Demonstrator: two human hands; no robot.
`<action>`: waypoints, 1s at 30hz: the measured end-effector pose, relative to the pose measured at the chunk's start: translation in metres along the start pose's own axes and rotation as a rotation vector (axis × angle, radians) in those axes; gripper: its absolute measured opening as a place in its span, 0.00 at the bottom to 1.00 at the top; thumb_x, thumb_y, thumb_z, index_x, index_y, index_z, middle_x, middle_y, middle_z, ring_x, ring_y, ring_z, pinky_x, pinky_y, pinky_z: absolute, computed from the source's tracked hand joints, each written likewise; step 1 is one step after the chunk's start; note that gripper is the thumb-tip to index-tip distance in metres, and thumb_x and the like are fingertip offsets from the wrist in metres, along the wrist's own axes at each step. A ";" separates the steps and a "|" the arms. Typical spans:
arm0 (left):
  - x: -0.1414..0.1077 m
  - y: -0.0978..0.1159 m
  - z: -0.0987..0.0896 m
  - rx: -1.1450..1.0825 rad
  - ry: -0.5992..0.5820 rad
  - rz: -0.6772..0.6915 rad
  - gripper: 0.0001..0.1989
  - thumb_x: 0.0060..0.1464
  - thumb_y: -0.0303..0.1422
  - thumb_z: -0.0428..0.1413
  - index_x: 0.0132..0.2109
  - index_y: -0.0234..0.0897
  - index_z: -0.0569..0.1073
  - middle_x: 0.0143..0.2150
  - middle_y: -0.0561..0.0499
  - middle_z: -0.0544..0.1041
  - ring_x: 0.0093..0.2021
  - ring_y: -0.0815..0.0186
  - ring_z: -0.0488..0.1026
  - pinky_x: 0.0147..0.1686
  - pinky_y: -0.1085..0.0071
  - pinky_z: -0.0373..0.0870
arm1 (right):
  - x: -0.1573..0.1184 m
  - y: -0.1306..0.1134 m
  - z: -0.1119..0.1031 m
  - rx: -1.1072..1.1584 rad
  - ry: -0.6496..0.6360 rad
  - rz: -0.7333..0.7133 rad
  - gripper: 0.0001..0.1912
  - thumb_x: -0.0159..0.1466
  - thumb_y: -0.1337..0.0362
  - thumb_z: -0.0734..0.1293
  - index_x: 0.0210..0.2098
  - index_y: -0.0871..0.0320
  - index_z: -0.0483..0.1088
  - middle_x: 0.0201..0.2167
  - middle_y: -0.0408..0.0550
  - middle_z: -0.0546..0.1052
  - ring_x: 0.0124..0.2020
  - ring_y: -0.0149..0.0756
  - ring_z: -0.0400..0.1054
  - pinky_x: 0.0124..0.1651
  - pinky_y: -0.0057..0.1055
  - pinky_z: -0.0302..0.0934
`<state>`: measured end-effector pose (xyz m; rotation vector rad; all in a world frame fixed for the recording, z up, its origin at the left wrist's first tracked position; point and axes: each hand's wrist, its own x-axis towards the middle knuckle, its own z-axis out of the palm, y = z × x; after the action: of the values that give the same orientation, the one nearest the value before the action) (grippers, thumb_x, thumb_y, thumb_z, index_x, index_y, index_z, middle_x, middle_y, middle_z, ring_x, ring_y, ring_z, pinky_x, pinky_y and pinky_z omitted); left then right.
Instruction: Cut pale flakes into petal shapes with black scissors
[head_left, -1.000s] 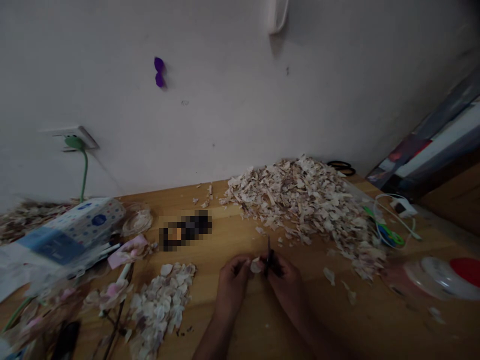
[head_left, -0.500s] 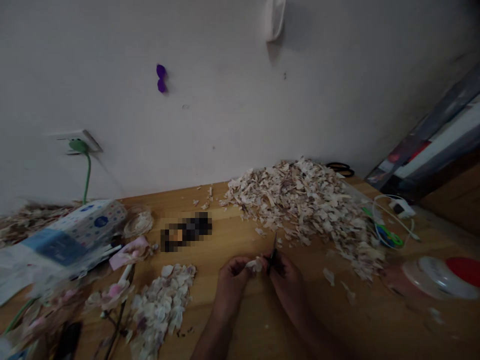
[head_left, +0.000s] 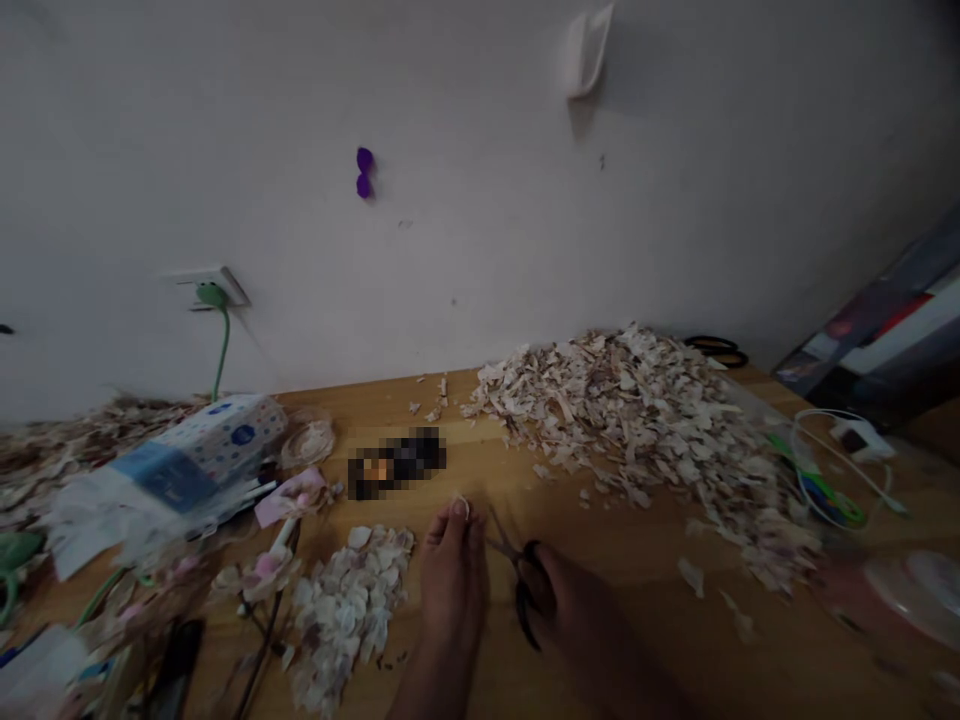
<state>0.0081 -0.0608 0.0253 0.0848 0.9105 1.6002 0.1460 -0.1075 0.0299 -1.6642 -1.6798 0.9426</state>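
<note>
My left hand point(head_left: 452, 560) pinches a small pale petal point(head_left: 463, 503) between thumb and fingers, above the wooden table point(head_left: 450, 435). Just to its right, my right hand point(head_left: 559, 590) has its fingers in the black handles of the scissors point(head_left: 516, 560). The scissor blades stand apart and point up and left, close to my left hand but not visibly touching the petal. A smaller pile of rounded pale petals point(head_left: 360, 600) lies left of my left hand. Beyond my hands spreads a large heap of dry petal scraps point(head_left: 637, 410).
A tissue pack point(head_left: 217, 440), a pink card point(head_left: 289, 497) and artificial flowers point(head_left: 266, 568) crowd the left side. Black-handled scissors point(head_left: 716, 350) lie behind the heap. A white cable point(head_left: 802, 470) and a clear container point(head_left: 922, 595) are at the right.
My hands have moved apart. The scissors have opened and swung from upright to tilting left. My left hand now holds the petal upright at its fingertips. The view has shifted left.
</note>
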 end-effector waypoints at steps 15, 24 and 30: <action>-0.009 -0.010 -0.004 0.341 -0.002 0.099 0.16 0.40 0.38 0.67 0.36 0.34 0.78 0.31 0.50 0.79 0.31 0.68 0.75 0.35 0.72 0.69 | 0.003 -0.001 -0.004 -0.124 -0.106 0.017 0.08 0.57 0.57 0.67 0.35 0.51 0.68 0.30 0.43 0.78 0.30 0.37 0.70 0.32 0.28 0.53; -0.004 -0.017 -0.012 0.460 -0.043 0.098 0.17 0.40 0.41 0.66 0.35 0.33 0.79 0.34 0.46 0.80 0.35 0.62 0.76 0.39 0.68 0.70 | 0.005 0.001 -0.005 -0.101 -0.099 0.020 0.09 0.58 0.54 0.66 0.36 0.51 0.70 0.30 0.43 0.78 0.30 0.38 0.71 0.32 0.28 0.55; -0.005 -0.018 -0.009 0.383 -0.036 0.061 0.16 0.38 0.38 0.68 0.34 0.33 0.79 0.31 0.48 0.80 0.31 0.66 0.75 0.35 0.72 0.70 | 0.006 0.004 -0.005 -0.070 -0.103 0.016 0.09 0.59 0.54 0.65 0.35 0.51 0.72 0.30 0.44 0.79 0.29 0.38 0.72 0.32 0.28 0.56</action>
<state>0.0194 -0.0707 0.0109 0.4110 1.1855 1.4571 0.1521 -0.1009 0.0287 -1.7026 -1.7887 1.0033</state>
